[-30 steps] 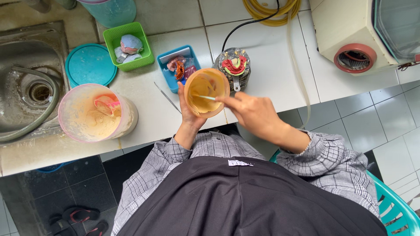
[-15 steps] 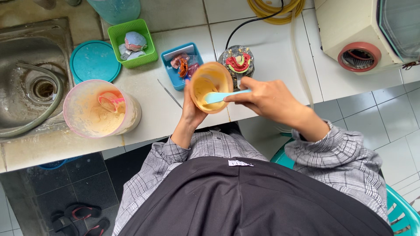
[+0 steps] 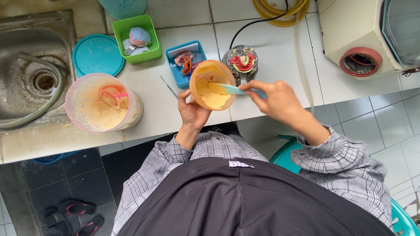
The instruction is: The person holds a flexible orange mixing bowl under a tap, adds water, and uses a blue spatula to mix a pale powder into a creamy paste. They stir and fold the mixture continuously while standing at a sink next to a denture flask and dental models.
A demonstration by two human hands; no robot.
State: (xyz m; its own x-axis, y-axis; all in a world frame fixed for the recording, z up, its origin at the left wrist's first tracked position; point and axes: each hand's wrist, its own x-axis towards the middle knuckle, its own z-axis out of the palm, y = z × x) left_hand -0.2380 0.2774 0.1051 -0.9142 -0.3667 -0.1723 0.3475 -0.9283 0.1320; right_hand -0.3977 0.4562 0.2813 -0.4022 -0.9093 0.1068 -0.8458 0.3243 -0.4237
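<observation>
A: What do the hands have?

B: The left hand (image 3: 192,111) cups the small orange flexible mixing bowl (image 3: 212,84) from below, over the near edge of the white tiled counter (image 3: 280,52). The right hand (image 3: 276,101) pinches a pale blue spatula (image 3: 230,89), blade in the yellow paste (image 3: 211,94).

A: How would it handle?

B: Light and squashy, I'd judge; support the base, since the paste looks slippery. Farther off stands a metal flask with red wax (image 3: 240,63).

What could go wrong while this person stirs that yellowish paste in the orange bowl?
The orange bowl is tilted in the left hand, held above the counter edge, so paste might slop out onto the lap. The right hand works the light-blue spatula close to the blue tray, so splashes could land on the pieces there.
</observation>
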